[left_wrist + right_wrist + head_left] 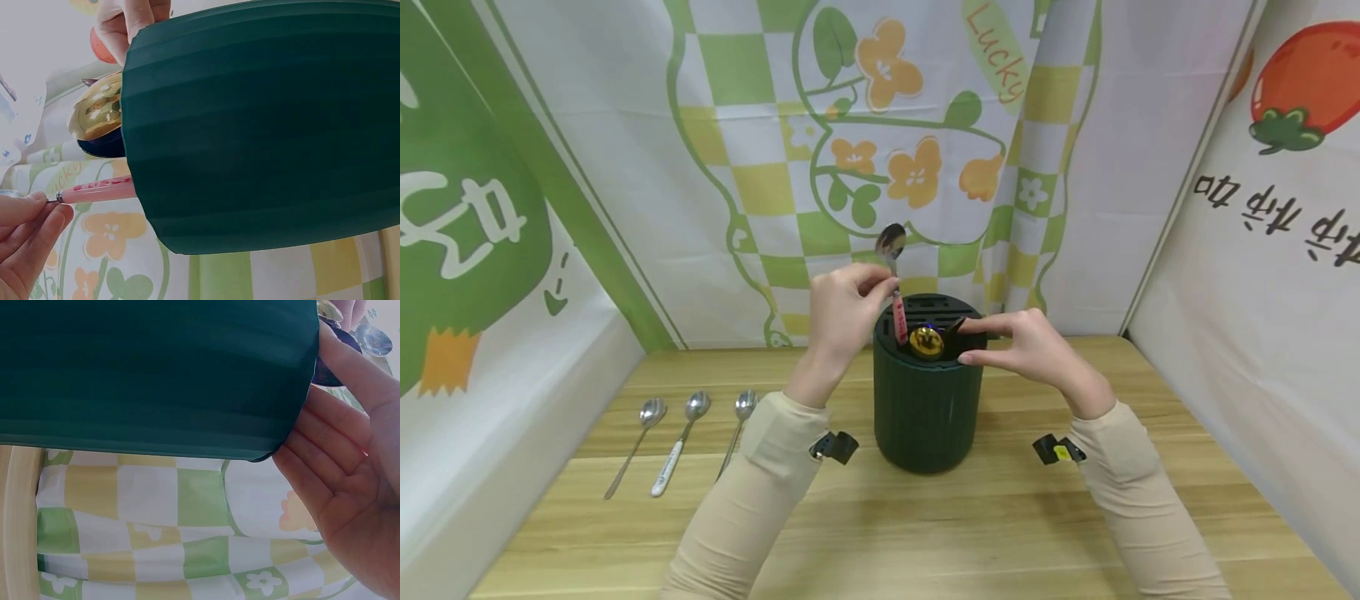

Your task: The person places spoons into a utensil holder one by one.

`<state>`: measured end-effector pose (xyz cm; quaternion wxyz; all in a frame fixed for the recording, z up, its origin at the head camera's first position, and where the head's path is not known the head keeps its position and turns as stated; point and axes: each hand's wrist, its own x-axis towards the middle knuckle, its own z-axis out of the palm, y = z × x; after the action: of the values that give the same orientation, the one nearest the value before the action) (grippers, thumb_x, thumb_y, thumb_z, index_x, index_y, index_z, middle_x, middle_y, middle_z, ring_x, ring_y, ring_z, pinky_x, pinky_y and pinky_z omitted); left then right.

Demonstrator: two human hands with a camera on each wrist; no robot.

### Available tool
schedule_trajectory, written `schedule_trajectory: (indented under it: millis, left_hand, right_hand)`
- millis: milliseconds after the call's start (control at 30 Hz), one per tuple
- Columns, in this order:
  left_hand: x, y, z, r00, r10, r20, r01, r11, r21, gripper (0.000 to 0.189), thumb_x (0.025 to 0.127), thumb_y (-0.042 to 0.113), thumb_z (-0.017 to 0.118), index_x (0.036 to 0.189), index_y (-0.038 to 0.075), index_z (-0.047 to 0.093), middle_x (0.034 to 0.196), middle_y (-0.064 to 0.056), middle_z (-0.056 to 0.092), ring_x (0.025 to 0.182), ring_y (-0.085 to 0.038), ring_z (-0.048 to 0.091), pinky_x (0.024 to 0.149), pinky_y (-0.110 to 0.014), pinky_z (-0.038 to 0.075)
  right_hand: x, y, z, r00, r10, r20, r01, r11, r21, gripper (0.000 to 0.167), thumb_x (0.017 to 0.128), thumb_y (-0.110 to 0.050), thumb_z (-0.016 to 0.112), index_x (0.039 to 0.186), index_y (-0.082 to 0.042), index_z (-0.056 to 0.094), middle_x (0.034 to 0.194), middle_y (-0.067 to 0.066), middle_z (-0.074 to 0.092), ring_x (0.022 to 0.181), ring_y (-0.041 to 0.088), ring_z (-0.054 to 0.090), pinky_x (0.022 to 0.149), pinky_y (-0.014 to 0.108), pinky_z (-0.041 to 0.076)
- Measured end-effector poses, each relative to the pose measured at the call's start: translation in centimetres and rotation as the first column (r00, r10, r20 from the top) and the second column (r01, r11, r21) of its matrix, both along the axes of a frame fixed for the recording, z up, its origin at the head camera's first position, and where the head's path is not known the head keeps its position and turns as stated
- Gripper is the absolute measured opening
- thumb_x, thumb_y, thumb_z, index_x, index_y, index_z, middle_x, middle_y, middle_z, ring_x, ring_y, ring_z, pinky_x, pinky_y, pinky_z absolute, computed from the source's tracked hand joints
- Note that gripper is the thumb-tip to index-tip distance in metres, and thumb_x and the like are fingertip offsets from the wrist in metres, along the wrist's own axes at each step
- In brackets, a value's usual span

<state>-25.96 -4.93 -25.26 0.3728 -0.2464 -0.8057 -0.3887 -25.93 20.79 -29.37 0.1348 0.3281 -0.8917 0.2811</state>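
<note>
My left hand [844, 304] pinches a spoon with a pink handle [900, 321] near the neck. Its metal bowl [892, 242] points up, and the handle's lower end goes into the slotted top of a dark green utensil holder [927, 417]. Beside it a gold spoon [927, 342] stands bowl up in the holder. A dark blue spoon bowl [331, 370] shows close to the right thumb. My right hand [1026, 343] rests at the holder's right rim with fingers fairly straight, their tips hidden behind the rim in the right wrist view.
On the wooden table [880, 533], left of the holder, lie three spoons: a plain metal one [640, 437], a white-handled one [676, 454] and another [741, 417] partly behind the left forearm. A patterned curtain [880, 167] hangs behind, with printed cloth on both sides.
</note>
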Motion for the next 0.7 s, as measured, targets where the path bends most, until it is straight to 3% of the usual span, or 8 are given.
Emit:
schedule_trajectory:
  millis: [267,467,700]
  left_hand:
    - [-0.3,-0.1,-0.6,1.0,0.005,0.0,-0.005,0.999,-0.033,0.011,0.086,0.014,0.07,0.087,0.005,0.076,0.082,-0.008,0.074,0.065,-0.014,0.068,0.062,-0.027,0.055]
    - [-0.6,-0.1,-1.1,1.0,-0.001,-0.005,0.001,0.998,-0.056,0.011,0.086,0.015,0.071,0.086,0.005,0.076,0.081,-0.007,0.074,0.065,-0.014,0.067,0.061,-0.026,0.055]
    - [-0.8,-0.1,-1.7,1.0,0.0,-0.004,0.0,0.996,-0.089,0.008,0.084,0.012,0.072,0.085,0.006,0.077,0.081,-0.007,0.074,0.065,-0.015,0.068,0.06,-0.027,0.055]
  right_hand:
    - [0.0,0.0,0.0,1.0,0.002,-0.008,-0.002,1.0,0.001,0.04,0.081,-0.037,0.074,0.114,-0.015,0.07,0.114,0.006,0.07,0.055,0.004,0.054,0.077,0.037,0.051]
    - [0.0,0.0,0.0,1.0,0.002,0.001,-0.002,1.0,-0.012,0.04,0.08,-0.036,0.075,0.114,-0.015,0.07,0.113,0.006,0.07,0.086,0.013,0.069,0.087,0.045,0.053]
    - [-0.1,0.1,-0.2,1.0,-0.004,0.004,0.004,1.0,-0.006,0.04,0.081,-0.037,0.074,0.115,-0.014,0.07,0.112,0.006,0.07,0.091,0.016,0.069,0.088,0.047,0.052]
